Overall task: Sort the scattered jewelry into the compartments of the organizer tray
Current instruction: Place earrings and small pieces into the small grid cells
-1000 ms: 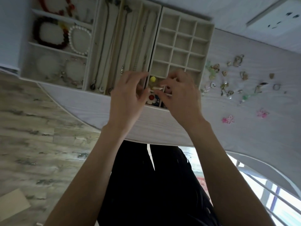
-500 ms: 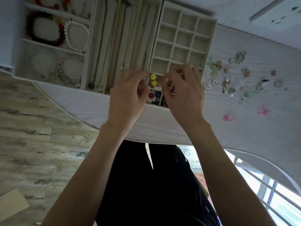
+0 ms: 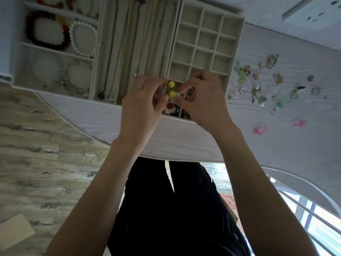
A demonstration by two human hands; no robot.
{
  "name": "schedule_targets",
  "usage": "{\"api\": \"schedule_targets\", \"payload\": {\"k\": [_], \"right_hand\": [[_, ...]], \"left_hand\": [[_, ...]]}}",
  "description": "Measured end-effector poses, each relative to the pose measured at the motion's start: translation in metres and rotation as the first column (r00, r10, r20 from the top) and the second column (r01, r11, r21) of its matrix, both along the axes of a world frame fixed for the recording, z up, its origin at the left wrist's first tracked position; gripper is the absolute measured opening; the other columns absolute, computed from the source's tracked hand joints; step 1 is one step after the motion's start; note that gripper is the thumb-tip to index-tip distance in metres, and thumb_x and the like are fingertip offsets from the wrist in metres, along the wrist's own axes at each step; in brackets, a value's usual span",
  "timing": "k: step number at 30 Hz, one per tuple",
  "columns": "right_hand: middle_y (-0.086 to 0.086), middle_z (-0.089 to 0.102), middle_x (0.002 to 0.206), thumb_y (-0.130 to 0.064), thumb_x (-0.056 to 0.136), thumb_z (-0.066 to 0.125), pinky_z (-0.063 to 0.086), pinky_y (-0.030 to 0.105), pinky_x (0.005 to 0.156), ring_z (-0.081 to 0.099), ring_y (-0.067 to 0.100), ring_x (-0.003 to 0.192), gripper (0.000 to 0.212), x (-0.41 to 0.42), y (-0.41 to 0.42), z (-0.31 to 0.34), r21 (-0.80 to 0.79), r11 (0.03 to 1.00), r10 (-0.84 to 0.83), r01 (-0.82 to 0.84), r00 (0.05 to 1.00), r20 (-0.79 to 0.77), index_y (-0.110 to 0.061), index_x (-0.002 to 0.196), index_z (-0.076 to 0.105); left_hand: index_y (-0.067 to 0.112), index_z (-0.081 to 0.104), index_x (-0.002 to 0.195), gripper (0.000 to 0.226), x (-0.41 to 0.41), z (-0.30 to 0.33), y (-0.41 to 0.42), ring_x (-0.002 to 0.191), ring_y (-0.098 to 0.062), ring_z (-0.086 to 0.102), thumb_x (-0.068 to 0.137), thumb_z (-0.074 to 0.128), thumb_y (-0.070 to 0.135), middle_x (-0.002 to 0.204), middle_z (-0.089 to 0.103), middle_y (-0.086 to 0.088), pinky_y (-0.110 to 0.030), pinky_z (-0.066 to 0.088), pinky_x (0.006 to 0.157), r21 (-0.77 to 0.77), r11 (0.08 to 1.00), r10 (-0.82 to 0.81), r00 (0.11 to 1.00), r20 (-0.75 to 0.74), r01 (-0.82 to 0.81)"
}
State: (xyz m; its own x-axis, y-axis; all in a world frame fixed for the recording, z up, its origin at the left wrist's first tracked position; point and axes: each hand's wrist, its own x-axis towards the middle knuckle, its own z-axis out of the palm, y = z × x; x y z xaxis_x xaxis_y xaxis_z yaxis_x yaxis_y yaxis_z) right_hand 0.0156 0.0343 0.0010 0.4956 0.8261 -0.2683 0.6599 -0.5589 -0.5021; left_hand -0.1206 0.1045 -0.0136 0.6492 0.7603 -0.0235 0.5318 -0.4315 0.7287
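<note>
The beige grid tray (image 3: 208,39) lies on the white table, most of its small compartments empty. My left hand (image 3: 144,102) and right hand (image 3: 204,97) meet over its near-left compartments. One yellow earring (image 3: 171,84) lies in a compartment there. A second yellow earring (image 3: 172,94) sits between my hands, and my right thumb and forefinger pinch its small white end. My left fingers curl close beside it; contact is hidden. A red-and-white flower earring (image 3: 168,106) lies in the nearest compartment. Scattered jewelry (image 3: 258,85) lies to the right of the tray.
A necklace tray (image 3: 136,43) and a bracelet tray (image 3: 55,52) adjoin the grid tray on the left. Two pink flower pieces (image 3: 260,130) lie on the table (image 3: 184,141) near its curved front edge. Wooden floor shows on the left.
A second yellow earring has come into view between my hands, below the first one. Both hands stay over the same near compartments, the fingertips slightly further apart.
</note>
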Motion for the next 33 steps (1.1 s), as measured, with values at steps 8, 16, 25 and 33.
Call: {"api": "schedule_targets", "payload": {"k": [8, 16, 25, 33], "right_hand": [[0.009, 0.057, 0.097, -0.027, 0.074, 0.076, 0.042, 0.027, 0.075, 0.052, 0.026, 0.093, 0.017, -0.009, -0.004, -0.005, 0.178, 0.982, -0.115, 0.062, 0.946, 0.304, -0.012, 0.075, 0.068], [0.005, 0.055, 0.100, -0.026, 0.077, 0.074, 0.033, 0.020, 0.072, 0.047, 0.020, 0.095, 0.012, -0.011, -0.006, -0.008, 0.162, 0.985, -0.097, 0.064, 0.974, 0.206, -0.015, 0.082, 0.072], [0.006, 0.058, 0.093, -0.023, 0.077, 0.072, 0.043, 0.030, 0.065, 0.051, 0.024, 0.087, 0.011, -0.023, -0.006, -0.010, 0.170, 0.982, -0.132, 0.085, 0.948, 0.291, -0.013, 0.082, 0.074], [0.005, 0.058, 0.088, -0.033, 0.070, 0.077, 0.035, 0.024, 0.060, 0.054, 0.022, 0.082, 0.020, -0.023, 0.001, -0.010, 0.181, 0.981, -0.121, 0.076, 0.961, 0.250, -0.015, 0.075, 0.068]], "left_hand": [[0.010, 0.059, 0.124, 0.064, -0.013, 0.004, -0.007, 0.090, -0.004, 0.049, 0.071, 0.076, 0.042, 0.109, 0.057, -0.006, -0.015, 0.041, 0.084, 0.003, 0.995, -0.104, 0.991, -0.084, 0.104], [0.009, 0.057, 0.127, 0.073, -0.012, 0.003, -0.004, 0.094, -0.021, 0.057, 0.067, 0.076, 0.045, 0.109, 0.057, -0.012, -0.026, 0.046, 0.079, 0.059, 0.982, -0.168, 0.973, -0.158, 0.179], [0.014, 0.066, 0.118, 0.032, -0.003, 0.006, -0.003, 0.093, -0.022, 0.054, 0.090, 0.054, 0.025, 0.102, 0.057, -0.007, -0.026, 0.045, 0.063, 0.163, 0.976, -0.115, 0.976, -0.183, 0.146], [0.014, 0.070, 0.102, 0.023, 0.004, 0.005, 0.009, 0.091, -0.024, 0.054, 0.088, 0.052, 0.020, 0.097, 0.058, -0.007, -0.025, 0.042, 0.060, 0.216, 0.964, -0.116, 0.977, -0.179, 0.154]]}}
